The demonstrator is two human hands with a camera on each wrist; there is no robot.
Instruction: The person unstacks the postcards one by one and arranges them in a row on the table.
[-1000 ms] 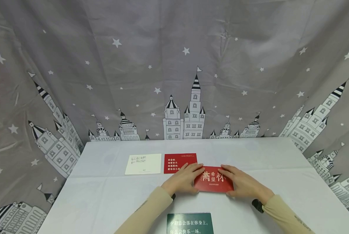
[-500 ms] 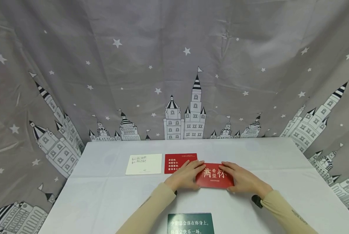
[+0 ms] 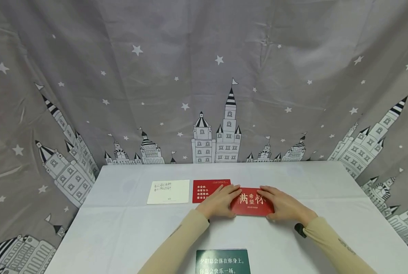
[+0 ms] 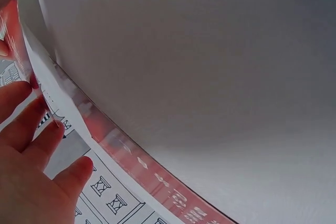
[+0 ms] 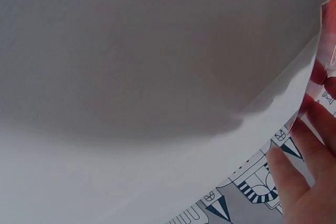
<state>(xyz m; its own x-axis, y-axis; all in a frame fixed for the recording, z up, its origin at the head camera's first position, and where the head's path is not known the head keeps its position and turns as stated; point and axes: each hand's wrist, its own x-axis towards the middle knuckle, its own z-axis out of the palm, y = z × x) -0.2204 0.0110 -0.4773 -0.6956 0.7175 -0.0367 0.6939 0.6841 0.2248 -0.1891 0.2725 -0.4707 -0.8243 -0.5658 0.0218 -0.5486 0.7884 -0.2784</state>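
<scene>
A red card [image 3: 252, 208] with pale Chinese characters is held by both hands at the right of the card row. My left hand [image 3: 219, 203] grips its left edge, thumb at the near corner and fingers at the far one. On the opposite edge my right hand [image 3: 287, 206] grips it in the same way. Both wrist views show the card [image 4: 13, 35] tilted and raised off the cloth. A second red card [image 3: 201, 190] lies to the left, partly covered by my left hand. Further left is a cream card [image 3: 168, 193] with handwriting.
A dark green card [image 3: 222, 260] with white characters lies at the near edge of the view, cut off by the frame. White cloth [image 3: 121, 228] covers the table. Behind it hangs a grey curtain [image 3: 156, 102] printed with castles and stars.
Both hands have moved the held red card slightly away from me, toward the far side of the table, level with the row of cards. The other cards stay in place.
</scene>
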